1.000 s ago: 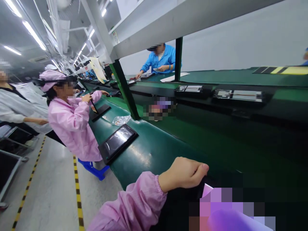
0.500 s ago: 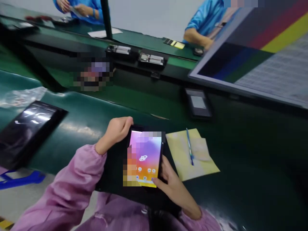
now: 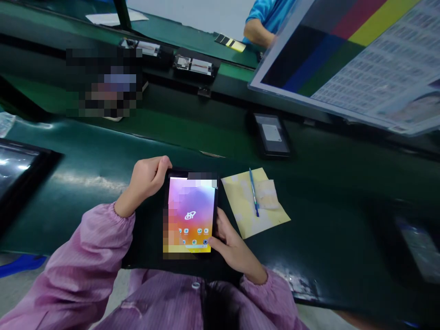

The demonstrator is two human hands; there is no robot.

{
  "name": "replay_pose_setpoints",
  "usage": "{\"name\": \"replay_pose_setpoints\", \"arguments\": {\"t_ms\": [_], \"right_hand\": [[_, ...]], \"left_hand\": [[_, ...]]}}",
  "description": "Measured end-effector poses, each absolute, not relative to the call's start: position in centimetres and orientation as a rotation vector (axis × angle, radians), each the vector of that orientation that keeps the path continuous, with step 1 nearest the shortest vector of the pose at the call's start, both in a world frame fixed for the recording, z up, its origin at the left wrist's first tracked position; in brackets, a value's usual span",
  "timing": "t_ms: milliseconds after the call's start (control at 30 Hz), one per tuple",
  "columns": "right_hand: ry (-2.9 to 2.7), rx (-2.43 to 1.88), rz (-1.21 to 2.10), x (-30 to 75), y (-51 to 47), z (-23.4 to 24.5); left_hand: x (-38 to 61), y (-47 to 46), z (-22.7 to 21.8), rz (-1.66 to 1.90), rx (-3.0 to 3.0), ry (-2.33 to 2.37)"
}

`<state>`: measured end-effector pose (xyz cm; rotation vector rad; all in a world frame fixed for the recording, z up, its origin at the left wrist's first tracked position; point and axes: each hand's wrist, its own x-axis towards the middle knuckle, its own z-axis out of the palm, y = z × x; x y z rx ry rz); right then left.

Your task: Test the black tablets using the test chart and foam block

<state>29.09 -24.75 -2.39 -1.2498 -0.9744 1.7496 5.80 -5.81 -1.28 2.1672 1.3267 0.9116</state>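
In front of me is a tablet [image 3: 192, 201] with its screen lit, showing a pink-to-orange home screen with icons; blurred blocks cover part of it. My left hand [image 3: 149, 178] is closed at its upper left corner, the fingers curled behind the edge. From the lower right side, my right hand [image 3: 232, 240] grips the tablet, thumb over the bottom right of the screen and fingers at the edge and behind. Right of the tablet lies a yellow sheet [image 3: 237, 201] bearing a blue pen [image 3: 254, 192] and a small pale cloth or paper [image 3: 267, 194].
Another dark tablet [image 3: 272, 134] lies on the bench beyond the sheet. Opened devices [image 3: 194, 66] sit on the far rail. A large printed board [image 3: 343, 59] leans over the upper right. Dark devices lie at the left [image 3: 20, 169] and right [image 3: 419, 247]. A co-worker's arm [image 3: 259, 30] shows across the bench.
My view has shifted to the right and down, so the scene sits further left and higher. My right thumb stays near the screen's lower right; both hands keep their places on the tablet.
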Motion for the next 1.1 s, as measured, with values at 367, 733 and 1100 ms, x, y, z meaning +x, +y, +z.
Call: {"name": "replay_pose_setpoints", "arguments": {"t_ms": [367, 733, 1100], "right_hand": [[-0.982, -1.305, 1.717, 29.1, -24.9, -2.7], [-0.657, -1.595, 1.659, 29.5, -24.7, -3.1], [-0.278, -1.269, 1.647, 27.5, -24.3, -2.8]], "left_hand": [[5.8, -6.0, -1.3, 0.932, 2.155, 1.341], [5.9, -6.1, -1.3, 0.929, 2.141, 1.347], [6.3, -5.8, -1.8, 0.917, 2.14, 1.295]]}}
